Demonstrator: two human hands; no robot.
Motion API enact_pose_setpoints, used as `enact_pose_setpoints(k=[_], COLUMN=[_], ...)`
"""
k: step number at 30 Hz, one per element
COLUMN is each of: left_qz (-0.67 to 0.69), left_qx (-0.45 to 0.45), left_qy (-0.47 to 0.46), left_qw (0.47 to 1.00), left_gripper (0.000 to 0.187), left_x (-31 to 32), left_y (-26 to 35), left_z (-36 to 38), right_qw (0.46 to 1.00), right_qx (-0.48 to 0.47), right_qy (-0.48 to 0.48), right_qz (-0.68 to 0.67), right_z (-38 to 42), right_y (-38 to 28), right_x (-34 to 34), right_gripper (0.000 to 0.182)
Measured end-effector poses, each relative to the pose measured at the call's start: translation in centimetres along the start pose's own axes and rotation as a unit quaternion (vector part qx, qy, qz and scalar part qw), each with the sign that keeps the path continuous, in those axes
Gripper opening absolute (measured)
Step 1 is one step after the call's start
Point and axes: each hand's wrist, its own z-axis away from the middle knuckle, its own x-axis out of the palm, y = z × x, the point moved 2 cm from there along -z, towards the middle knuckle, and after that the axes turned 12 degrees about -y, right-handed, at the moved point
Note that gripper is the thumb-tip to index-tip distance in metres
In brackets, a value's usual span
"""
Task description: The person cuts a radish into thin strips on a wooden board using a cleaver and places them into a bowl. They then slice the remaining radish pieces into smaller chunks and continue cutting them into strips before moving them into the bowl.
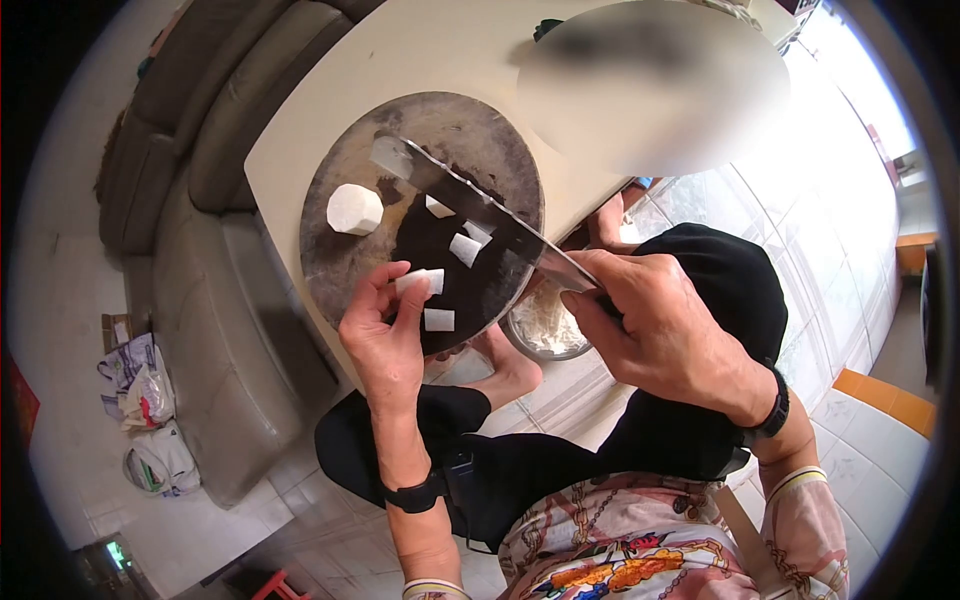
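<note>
My left hand (pixel 385 335) pinches a small white piece (pixel 432 281) of what looks like peeled root vegetable between thumb and fingers, over a round dark cutting board (pixel 345 262). My right hand (pixel 670 325) is closed round the handle of a kitchen knife (pixel 568 268). Its wide blade reaches across the board, bits of white along the edge. A larger white chunk (pixel 355 209) rests on the board's left side. Several cut pieces lie about the blade, among them one white piece (pixel 465 249) and another white piece (pixel 439 320) near my left fingers.
The board stands on a cream table (pixel 290 130). Below the table edge, between my legs, is a metal bowl (pixel 550 352) with white pieces in it. A grey sofa (pixel 235 330) runs along the left, with plastic bags (pixel 140 390) beside it. A blurred patch hides the upper right.
</note>
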Motion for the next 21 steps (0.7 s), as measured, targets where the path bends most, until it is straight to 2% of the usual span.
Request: enact_pose_setpoints(k=[2,8,14,21], left_qz=[0.020,0.055,-0.015,-0.087], left_qx=[0.003,-0.004,-0.058,-0.028], left_qy=[0.006,-0.074,-0.070,-0.073], left_qw=[1.000,0.996,0.996,0.993], left_gripper=[0.021,0.016,0.014,0.013], left_x=[-0.10,-0.29,-0.89,-0.69], left_y=[-0.18,-0.02,-0.09,-0.44], left_z=[-0.06,-0.46,-0.10,-0.25], right_qw=[1.000,1.000,1.000,0.999], right_qx=[0.000,-0.003,0.008,0.020], right_qy=[-0.004,-0.006,-0.009,-0.027], right_qz=[-0.001,-0.003,0.016,0.018], right_z=[0.00,0.01,-0.03,-0.11], right_y=[-0.05,-0.02,-0.19,-0.19], right_x=[-0.09,0.09,0.16,0.33], right_gripper=[0.006,0.006,0.006,0.006])
